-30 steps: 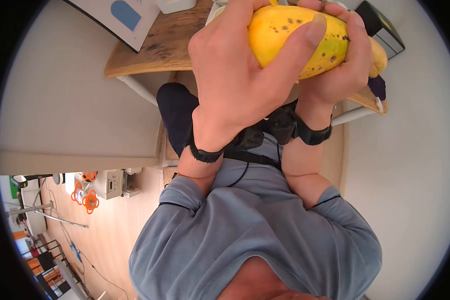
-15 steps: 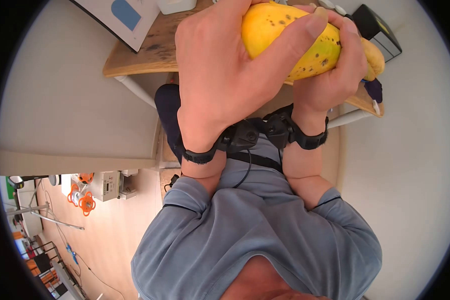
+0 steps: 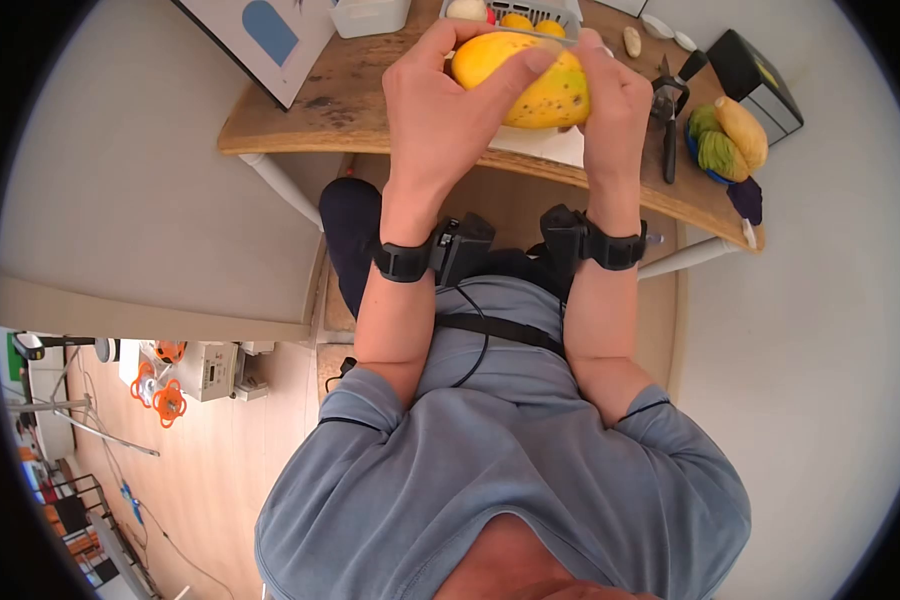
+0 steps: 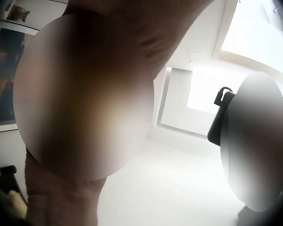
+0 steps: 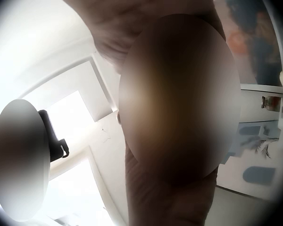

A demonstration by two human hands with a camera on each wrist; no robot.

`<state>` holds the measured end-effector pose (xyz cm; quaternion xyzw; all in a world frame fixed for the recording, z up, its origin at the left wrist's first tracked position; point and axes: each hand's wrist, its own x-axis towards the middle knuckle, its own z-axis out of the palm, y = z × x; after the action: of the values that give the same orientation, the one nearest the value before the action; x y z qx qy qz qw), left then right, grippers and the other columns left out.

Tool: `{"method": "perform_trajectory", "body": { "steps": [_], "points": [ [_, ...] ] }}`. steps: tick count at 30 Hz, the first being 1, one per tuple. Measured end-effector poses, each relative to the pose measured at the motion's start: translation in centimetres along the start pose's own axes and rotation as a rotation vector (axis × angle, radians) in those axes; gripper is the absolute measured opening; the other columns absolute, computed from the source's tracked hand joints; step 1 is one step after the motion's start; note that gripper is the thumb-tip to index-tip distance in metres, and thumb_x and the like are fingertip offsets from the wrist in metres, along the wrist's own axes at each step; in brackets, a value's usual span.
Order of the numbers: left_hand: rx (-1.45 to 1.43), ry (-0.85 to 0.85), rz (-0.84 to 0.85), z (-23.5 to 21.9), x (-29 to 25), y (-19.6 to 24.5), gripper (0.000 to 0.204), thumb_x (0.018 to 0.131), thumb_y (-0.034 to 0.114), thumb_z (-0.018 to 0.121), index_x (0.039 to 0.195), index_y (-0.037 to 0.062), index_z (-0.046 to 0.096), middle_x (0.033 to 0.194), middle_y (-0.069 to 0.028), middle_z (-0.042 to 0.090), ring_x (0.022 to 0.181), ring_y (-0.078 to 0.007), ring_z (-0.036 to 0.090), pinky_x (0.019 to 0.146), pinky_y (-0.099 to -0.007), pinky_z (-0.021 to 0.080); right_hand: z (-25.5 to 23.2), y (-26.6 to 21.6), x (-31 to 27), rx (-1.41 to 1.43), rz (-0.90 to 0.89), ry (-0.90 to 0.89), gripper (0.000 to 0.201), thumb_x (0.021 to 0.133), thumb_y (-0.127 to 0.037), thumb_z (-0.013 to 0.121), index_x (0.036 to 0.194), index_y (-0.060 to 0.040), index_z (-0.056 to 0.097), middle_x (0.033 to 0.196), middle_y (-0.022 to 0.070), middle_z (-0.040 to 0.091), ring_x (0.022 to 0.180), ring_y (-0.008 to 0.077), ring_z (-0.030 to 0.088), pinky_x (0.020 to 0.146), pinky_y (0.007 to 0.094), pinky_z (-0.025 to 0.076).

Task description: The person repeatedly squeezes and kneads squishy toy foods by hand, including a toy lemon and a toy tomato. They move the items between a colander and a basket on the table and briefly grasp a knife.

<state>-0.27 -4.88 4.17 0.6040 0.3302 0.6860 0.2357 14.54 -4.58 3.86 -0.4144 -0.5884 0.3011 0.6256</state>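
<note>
A yellow papaya (image 3: 530, 90) with a green patch and dark specks is held up in both hands in the head view, over the table's near edge. My left hand (image 3: 430, 125) grips its left end, thumb laid across the near side and fingers curled behind. On the other end, my right hand (image 3: 613, 115) holds it with thumb and bent fingers. Beneath the fruit, a white sheet or board (image 3: 560, 146) shows on the table. Large blurred patches cover the held fruit and most of the fingers in both wrist views.
On the wooden table (image 3: 330, 110) stand a grey basket (image 3: 573, 22) of fruit, a white container (image 3: 370, 18) and a framed picture (image 3: 270, 40). To the right lie a black-handled tool (image 3: 670, 130), a blue bowl (image 3: 692, 160) of produce and a black box (image 3: 760, 85).
Both hands have lowered the papaya away from the head camera, toward the table. More of the table now shows, including the basket, the black-handled tool and the blue bowl.
</note>
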Motion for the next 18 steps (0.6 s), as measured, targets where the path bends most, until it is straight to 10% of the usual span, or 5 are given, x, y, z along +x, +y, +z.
{"method": "perform_trajectory", "body": {
  "steps": [6,8,18],
  "points": [
    [-0.203,-0.337,0.102,0.4,-0.6,0.5,0.066,0.066,0.02,0.085,0.119,0.0006,0.052,0.1,-0.0085,0.064,0.089,-0.0154,0.064,0.076,-0.026,0.053,-0.1,0.7,0.3,0.482,0.133,0.192,0.032,0.094,-0.022,0.053,0.11,0.0043,0.062,0.099,0.01,0.066,0.083,0.0135,0.064,0.071,0.0256,0.051],
    [-0.202,-0.375,0.085,0.2,-0.5,0.6,0.067,0.066,0.02,0.085,0.12,0.0001,0.051,0.103,-0.0089,0.063,0.092,-0.0159,0.063,0.078,-0.0271,0.053,-0.1,0.1,0.6,0.526,0.175,0.063,0.029,0.091,-0.031,0.053,0.094,-0.0051,0.065,0.067,0.0021,0.063,0.054,0.0108,0.058,0.035,0.0244,0.035],
    [0.221,-0.063,-0.086,-0.5,-0.1,1.1,0.064,0.074,0.041,0.079,0.112,-0.0015,0.052,0.085,-0.0145,0.068,0.078,-0.0235,0.068,0.07,-0.0326,0.053,1.4,-0.9,-0.5,-0.111,-0.062,-0.063,0.059,0.096,-0.051,0.045,0.072,0.0008,0.06,0.06,0.0038,0.049,0.061,0.0101,0.045,0.056,0.0266,0.036]
  ]
}}
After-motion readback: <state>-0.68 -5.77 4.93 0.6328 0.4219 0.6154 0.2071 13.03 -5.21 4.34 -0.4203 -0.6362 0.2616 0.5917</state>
